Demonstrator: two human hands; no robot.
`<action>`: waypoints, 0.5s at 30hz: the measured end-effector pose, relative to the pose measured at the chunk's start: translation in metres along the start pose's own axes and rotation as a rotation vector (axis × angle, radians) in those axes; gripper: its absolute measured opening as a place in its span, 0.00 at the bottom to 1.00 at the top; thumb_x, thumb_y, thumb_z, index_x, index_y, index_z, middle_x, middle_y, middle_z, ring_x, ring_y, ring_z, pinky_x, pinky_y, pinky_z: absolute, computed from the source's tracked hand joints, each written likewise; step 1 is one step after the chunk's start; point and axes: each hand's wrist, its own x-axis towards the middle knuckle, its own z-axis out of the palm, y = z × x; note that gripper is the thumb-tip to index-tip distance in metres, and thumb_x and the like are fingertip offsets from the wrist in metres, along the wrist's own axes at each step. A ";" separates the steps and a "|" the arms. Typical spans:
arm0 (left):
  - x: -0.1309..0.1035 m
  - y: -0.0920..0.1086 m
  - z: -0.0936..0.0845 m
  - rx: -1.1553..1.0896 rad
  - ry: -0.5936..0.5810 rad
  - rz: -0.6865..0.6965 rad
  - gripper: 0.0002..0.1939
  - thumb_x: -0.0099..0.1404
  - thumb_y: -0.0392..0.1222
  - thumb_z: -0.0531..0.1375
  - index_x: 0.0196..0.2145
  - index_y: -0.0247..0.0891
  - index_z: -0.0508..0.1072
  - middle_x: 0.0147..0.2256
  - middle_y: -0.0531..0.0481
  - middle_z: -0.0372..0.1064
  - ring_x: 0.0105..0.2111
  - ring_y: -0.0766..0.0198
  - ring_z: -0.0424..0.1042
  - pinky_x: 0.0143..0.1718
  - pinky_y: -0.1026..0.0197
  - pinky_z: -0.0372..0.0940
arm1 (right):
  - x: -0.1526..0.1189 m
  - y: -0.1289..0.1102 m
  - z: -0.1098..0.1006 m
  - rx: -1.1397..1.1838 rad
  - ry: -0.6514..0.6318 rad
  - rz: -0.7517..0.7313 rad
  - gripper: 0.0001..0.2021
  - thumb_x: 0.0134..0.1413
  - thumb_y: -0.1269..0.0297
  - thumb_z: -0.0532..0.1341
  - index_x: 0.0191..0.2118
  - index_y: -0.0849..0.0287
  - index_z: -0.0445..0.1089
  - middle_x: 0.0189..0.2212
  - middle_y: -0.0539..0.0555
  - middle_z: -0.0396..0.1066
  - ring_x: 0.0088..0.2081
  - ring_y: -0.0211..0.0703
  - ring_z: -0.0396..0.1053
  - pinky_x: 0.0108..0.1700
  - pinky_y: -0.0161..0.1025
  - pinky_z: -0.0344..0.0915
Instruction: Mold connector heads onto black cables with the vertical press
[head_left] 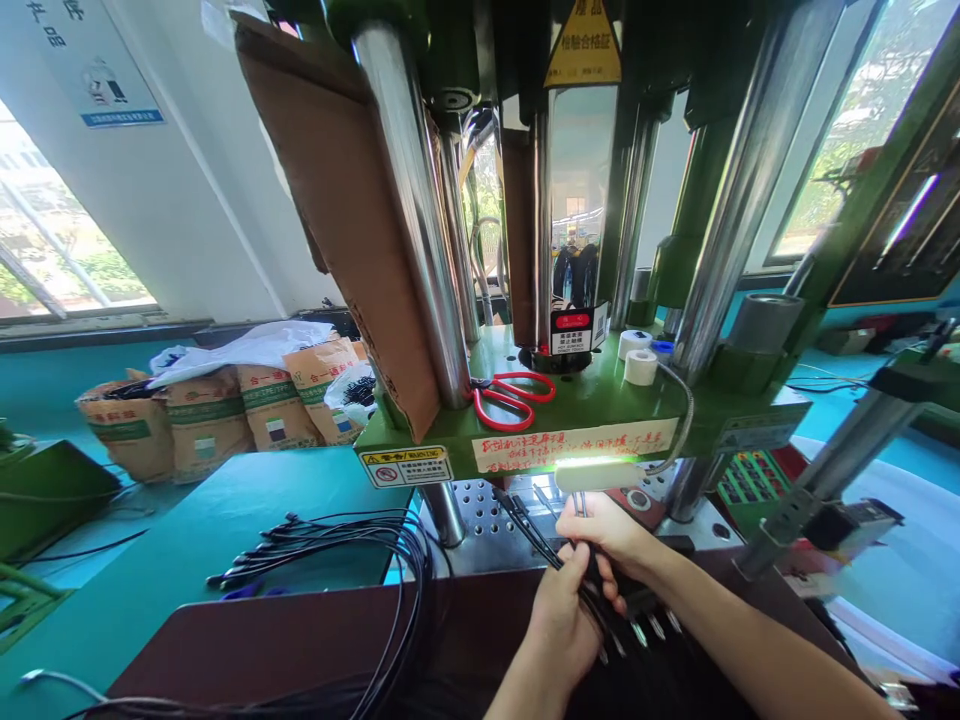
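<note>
My left hand [564,625] is closed around a bundle of black cables [531,530]. The cables slant up toward the press bed, and bare metal ends [639,634] show below my hands. Right against it, my right hand [606,530] is also closed, its thumb and forefinger pinching a slim two-pronged metal piece [578,504] beneath the lit lamp [600,476]. The lower fingers of my right hand curl beside the cables; what lies inside its palm is hidden. Just behind both hands is the perforated metal bed [487,520] of the green press.
Red-handled scissors [517,400] and white rolls [640,367] rest on the green press plate [585,405]. A coil of black cables [337,540] lies at left. Steel columns [416,220] and a cardboard sheet [337,220] rise in front. Paper sacks [206,420] stand behind.
</note>
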 end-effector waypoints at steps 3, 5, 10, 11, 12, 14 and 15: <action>-0.002 -0.003 -0.001 -0.050 0.024 0.006 0.14 0.50 0.45 0.64 0.25 0.34 0.64 0.19 0.54 0.62 0.17 0.71 0.59 0.21 0.64 0.56 | -0.002 -0.002 0.003 -0.081 0.030 0.006 0.06 0.42 0.64 0.58 0.23 0.62 0.62 0.16 0.47 0.68 0.08 0.26 0.52 0.07 0.25 0.44; -0.004 -0.004 -0.001 -0.076 0.038 0.007 0.12 0.51 0.43 0.63 0.26 0.34 0.64 0.18 0.54 0.62 0.17 0.71 0.59 0.21 0.64 0.56 | -0.004 -0.004 0.006 -0.151 0.057 0.008 0.06 0.42 0.65 0.58 0.22 0.62 0.63 0.16 0.47 0.68 0.08 0.26 0.52 0.07 0.25 0.45; -0.009 -0.002 0.002 -0.116 0.041 0.000 0.07 0.56 0.39 0.59 0.26 0.34 0.63 0.18 0.53 0.61 0.17 0.70 0.58 0.21 0.64 0.56 | -0.006 -0.006 0.011 -0.253 0.092 -0.017 0.05 0.42 0.65 0.57 0.23 0.61 0.62 0.17 0.47 0.66 0.08 0.27 0.51 0.08 0.26 0.46; -0.010 -0.001 0.003 -0.125 0.040 0.002 0.07 0.57 0.39 0.57 0.25 0.34 0.63 0.18 0.53 0.60 0.16 0.71 0.58 0.21 0.65 0.55 | -0.006 -0.006 0.012 -0.260 0.081 -0.029 0.05 0.43 0.65 0.57 0.23 0.61 0.62 0.17 0.47 0.66 0.09 0.27 0.52 0.08 0.26 0.47; -0.012 -0.001 0.005 -0.139 0.048 0.008 0.08 0.59 0.39 0.56 0.25 0.34 0.63 0.18 0.53 0.59 0.16 0.71 0.56 0.20 0.65 0.54 | -0.007 -0.006 0.013 -0.265 0.062 -0.047 0.05 0.44 0.65 0.57 0.23 0.61 0.62 0.17 0.47 0.65 0.11 0.27 0.54 0.10 0.26 0.48; -0.018 -0.005 0.009 -0.178 0.114 0.017 0.11 0.61 0.41 0.53 0.24 0.34 0.62 0.16 0.55 0.54 0.14 0.73 0.53 0.18 0.66 0.51 | -0.010 -0.007 0.013 -0.268 -0.005 -0.086 0.06 0.45 0.64 0.57 0.24 0.61 0.63 0.17 0.46 0.64 0.14 0.28 0.57 0.14 0.26 0.52; -0.024 -0.008 0.011 -0.204 0.170 0.015 0.12 0.63 0.42 0.51 0.23 0.34 0.62 0.15 0.57 0.51 0.13 0.73 0.50 0.17 0.67 0.49 | -0.013 -0.009 0.013 -0.270 -0.068 -0.100 0.07 0.47 0.63 0.57 0.24 0.61 0.64 0.17 0.46 0.64 0.16 0.29 0.58 0.16 0.26 0.54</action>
